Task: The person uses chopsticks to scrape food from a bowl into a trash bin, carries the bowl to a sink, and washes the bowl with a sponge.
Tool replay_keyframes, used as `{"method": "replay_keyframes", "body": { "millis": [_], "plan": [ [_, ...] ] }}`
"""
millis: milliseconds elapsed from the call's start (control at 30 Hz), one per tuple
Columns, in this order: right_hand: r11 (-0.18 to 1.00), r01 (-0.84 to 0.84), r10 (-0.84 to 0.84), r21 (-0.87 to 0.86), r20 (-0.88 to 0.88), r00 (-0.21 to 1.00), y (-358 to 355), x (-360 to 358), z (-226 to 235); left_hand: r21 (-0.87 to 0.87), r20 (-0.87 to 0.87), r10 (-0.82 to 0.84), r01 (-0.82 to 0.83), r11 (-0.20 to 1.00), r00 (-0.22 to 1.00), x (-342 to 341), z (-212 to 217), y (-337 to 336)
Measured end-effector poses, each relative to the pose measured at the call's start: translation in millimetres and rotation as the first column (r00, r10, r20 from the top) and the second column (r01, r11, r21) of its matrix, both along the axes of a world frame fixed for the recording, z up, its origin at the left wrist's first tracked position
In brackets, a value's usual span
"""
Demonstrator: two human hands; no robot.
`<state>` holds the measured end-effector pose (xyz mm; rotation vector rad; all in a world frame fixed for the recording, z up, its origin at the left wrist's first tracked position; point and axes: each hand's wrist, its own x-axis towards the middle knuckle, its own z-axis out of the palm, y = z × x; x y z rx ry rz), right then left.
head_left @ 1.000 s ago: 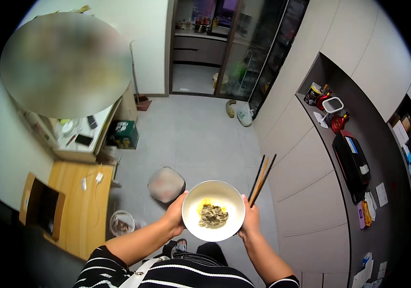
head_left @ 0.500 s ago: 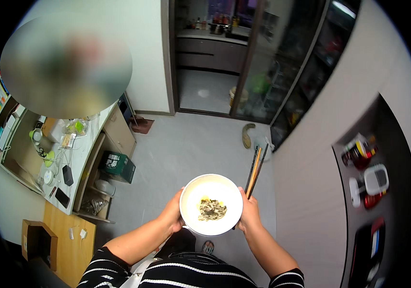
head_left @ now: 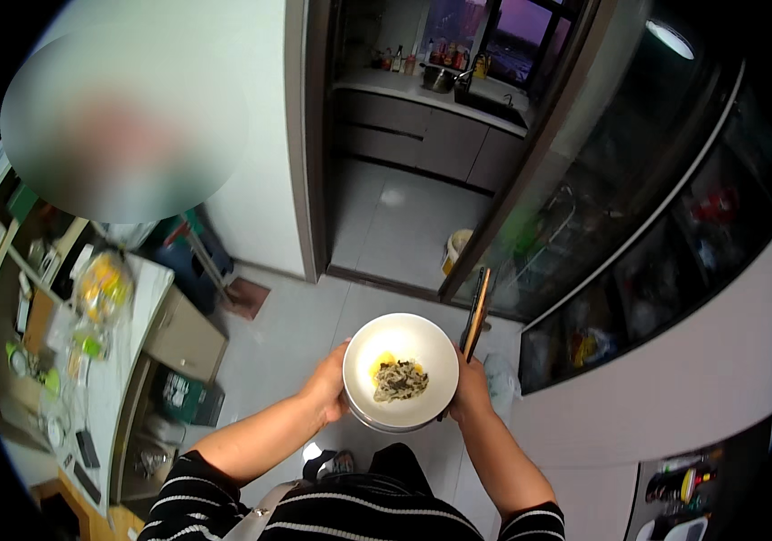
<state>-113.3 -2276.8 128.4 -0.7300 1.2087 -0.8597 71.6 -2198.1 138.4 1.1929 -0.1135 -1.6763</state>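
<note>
The tiled floor (head_left: 287, 334) ran from the hallway through an open doorway into a narrow kitchen. At the far end of that kitchen, a grey worktop (head_left: 422, 90) carried a metal pot (head_left: 441, 79) and a row of bottles (head_left: 404, 59); their contents could not be made out. To the person's right stood a dark glass-fronted cabinet (head_left: 638, 243) with blurred items behind the glass. To the person's left, a white worktop (head_left: 115, 316) held a yellow bag (head_left: 102, 284) and small clutter. A cardboard box (head_left: 183, 335) sat on the floor just beside it, and a green box (head_left: 179, 397) lay near that. A pale bucket (head_left: 456, 248) stood on the kitchen floor by the door frame.

The person wore a black top with white stripes and held a white bowl (head_left: 400, 370) in front of the chest, above the floor. The bowl contained a small heap of dark shredded food (head_left: 399, 380) resting on a yellow patch, near its centre; the remainder of the inside was bare. The left hand (head_left: 332, 386) was clamped on the bowl's left rim. The right hand (head_left: 470, 389) was clamped on the right rim and also gripped a pair of dark chopsticks (head_left: 476, 311), which pointed away from the person past the bowl's edge. The hands were apart, one on each side of the bowl.
</note>
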Motion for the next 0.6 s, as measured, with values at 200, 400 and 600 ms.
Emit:
{"method": "replay_keyframes", "body": {
  "millis": [200, 400, 600],
  "plan": [
    [1.0, -0.017, 0.02, -0.026, 0.088, 0.996, -217.6, 61.5, -20.4, -0.122, -0.05, 0.019, -0.025, 0.992, 0.999, 58.9, -33.9, -211.0],
    [0.974, -0.214, 0.21, 0.077, 0.056, 0.976, -424.7, 157.9, -36.4, -0.063, 0.01, 0.135, -0.134, 0.989, 0.991, 143.1, -19.3, -389.0],
    [0.968, -0.251, 0.244, 0.009, 0.218, 0.945, -594.8, 253.5, -34.9, -0.126, -0.017, 0.231, -0.231, 0.965, 0.973, 229.9, -31.1, -551.3]
  ]
}}
